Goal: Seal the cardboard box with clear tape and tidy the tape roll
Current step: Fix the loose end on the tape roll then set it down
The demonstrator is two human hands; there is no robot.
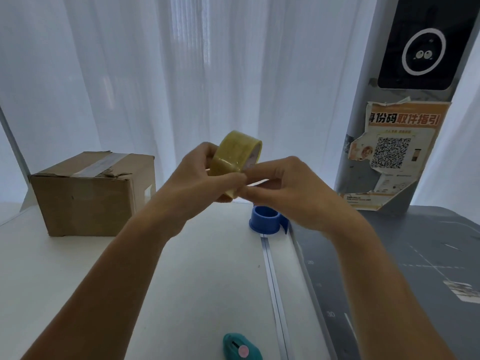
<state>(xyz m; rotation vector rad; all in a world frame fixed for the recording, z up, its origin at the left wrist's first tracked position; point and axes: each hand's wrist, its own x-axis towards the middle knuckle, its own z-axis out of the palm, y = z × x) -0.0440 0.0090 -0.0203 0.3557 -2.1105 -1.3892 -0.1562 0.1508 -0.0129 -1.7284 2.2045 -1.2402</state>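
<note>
A yellowish roll of clear tape [237,154] is held up above the white table [78,268], in the middle of the view. My left hand [202,178] grips the roll from the left side. My right hand [280,185] pinches at the roll's lower front edge, fingertips meeting the left thumb. The brown cardboard box [88,196] stands at the far left of the table, a strip of clear tape along its closed top flaps. A blue tape holder [266,219] sits on the table just below my hands.
A teal box cutter with a pink button [240,346] lies near the table's front edge. A grey cutting mat [415,268] covers the right side. A grey post [394,152] with a torn QR poster stands at back right. White curtains hang behind.
</note>
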